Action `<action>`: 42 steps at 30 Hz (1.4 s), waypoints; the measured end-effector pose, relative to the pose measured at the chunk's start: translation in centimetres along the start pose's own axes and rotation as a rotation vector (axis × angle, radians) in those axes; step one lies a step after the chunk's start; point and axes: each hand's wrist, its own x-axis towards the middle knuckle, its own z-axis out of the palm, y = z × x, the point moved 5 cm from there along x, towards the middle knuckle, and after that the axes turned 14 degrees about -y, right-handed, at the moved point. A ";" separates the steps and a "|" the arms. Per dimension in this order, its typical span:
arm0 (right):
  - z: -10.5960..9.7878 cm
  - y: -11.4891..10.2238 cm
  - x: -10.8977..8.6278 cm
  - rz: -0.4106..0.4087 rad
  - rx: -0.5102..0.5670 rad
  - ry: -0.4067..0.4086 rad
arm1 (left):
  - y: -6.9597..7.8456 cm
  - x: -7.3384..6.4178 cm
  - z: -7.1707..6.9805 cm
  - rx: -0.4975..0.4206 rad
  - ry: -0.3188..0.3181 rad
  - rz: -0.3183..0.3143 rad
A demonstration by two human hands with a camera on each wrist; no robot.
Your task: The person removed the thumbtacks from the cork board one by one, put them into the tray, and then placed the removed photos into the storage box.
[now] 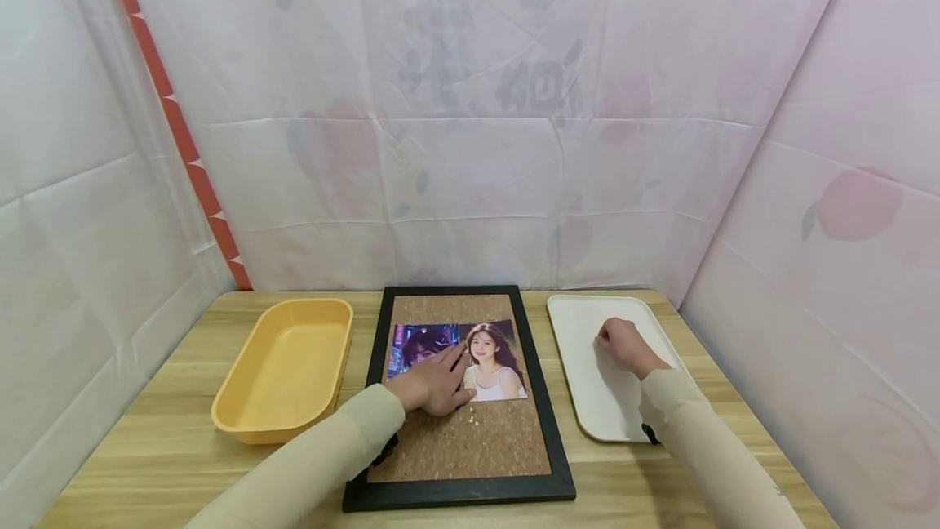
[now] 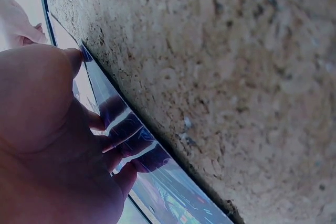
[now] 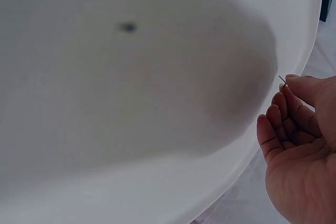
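The left hand point(image 1: 439, 382) lies with its grip apart, fingers extended across the purple print point(image 1: 405, 347) and reaching the portrait print point(image 1: 495, 366). Both prints sit side by side on the black-framed cork board point(image 1: 470, 451), which runs from near the back edge of the counter point(image 1: 176, 398) toward its front. The right hand point(image 1: 627, 345) is over the white tray point(image 1: 587, 398) near the back right corner, thumb and fingertips together on a thin sliver point(image 3: 282, 79), probably a pin. A yellow tray point(image 1: 279, 374) stands toward the left edge.
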 end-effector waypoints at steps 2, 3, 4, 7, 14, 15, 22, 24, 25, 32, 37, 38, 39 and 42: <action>0.0 0.1 0.0 -0.004 0.000 0.002 | -0.1 0.1 0.1 0.007 0.007 -0.002; 0.1 0.1 -0.1 -0.006 0.000 0.004 | -0.1 0.2 0.1 0.008 0.010 -0.004; 0.1 0.1 -0.1 -0.008 -0.001 0.006 | -0.2 0.4 0.2 0.011 0.012 -0.005; 0.1 0.1 -0.2 -0.018 -0.006 0.012 | -0.3 0.6 0.4 0.014 0.024 -0.007; 0.0 0.1 -0.3 -0.028 -0.016 0.021 | -0.2 0.4 0.2 0.022 0.015 0.000; 0.0 0.1 -0.3 -0.030 -0.019 0.023 | -0.2 0.3 0.1 0.023 0.013 0.001; -0.1 0.1 -0.5 -0.042 -0.025 0.037 | -0.1 0.1 -0.1 0.026 0.024 0.001; -0.1 0.1 -0.5 -0.042 -0.026 0.039 | -0.1 0.1 -0.1 0.026 0.027 0.000; -0.1 0.2 -0.5 -0.040 -0.026 0.040 | -0.1 0.0 -0.1 0.025 0.027 0.000; 0.1 0.5 -0.7 -0.010 -0.015 0.034 | -0.2 0.1 0.0 0.014 0.022 0.004; 0.3 0.6 -0.8 0.015 -0.002 0.020 | -0.2 0.2 0.0 0.018 0.022 0.001; 0.3 0.7 -0.8 0.027 0.006 0.017 | -0.2 0.2 0.0 0.018 0.021 0.000; 0.3 0.7 -0.8 0.030 0.006 0.015 | -0.2 0.2 0.0 0.018 0.020 0.000; 0.3 0.7 -0.8 0.032 0.007 0.018 | -0.2 0.1 0.0 0.018 0.021 0.002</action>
